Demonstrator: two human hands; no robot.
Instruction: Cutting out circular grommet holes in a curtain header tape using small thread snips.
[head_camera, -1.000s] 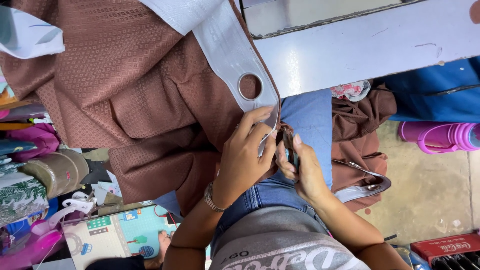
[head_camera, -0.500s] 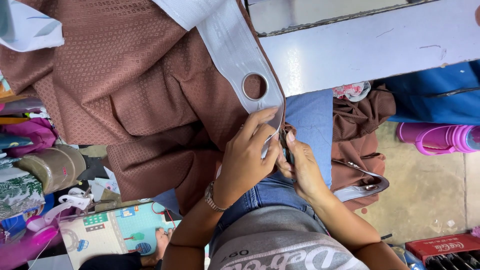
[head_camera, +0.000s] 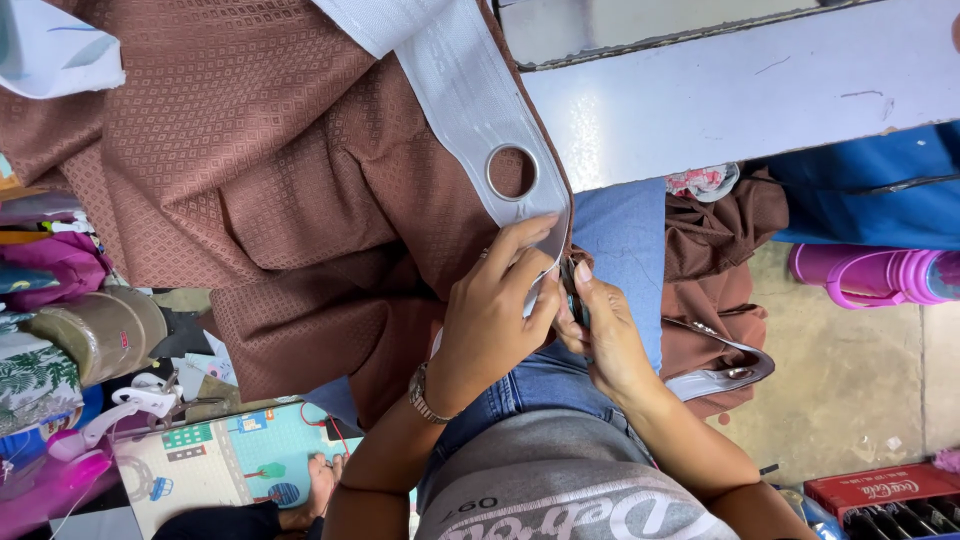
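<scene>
Left hand (head_camera: 500, 320) still pinching white eyelet tape (head_camera: 470, 100) edge on brown curtain (head_camera: 230, 180); right hand (head_camera: 605, 335) moved closer, gripping small tool, kind unclear.

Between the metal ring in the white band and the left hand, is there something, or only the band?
In the head view, only plain white band lies between the metal ring and the left hand, whose fingertips rest on its lower edge.
</scene>
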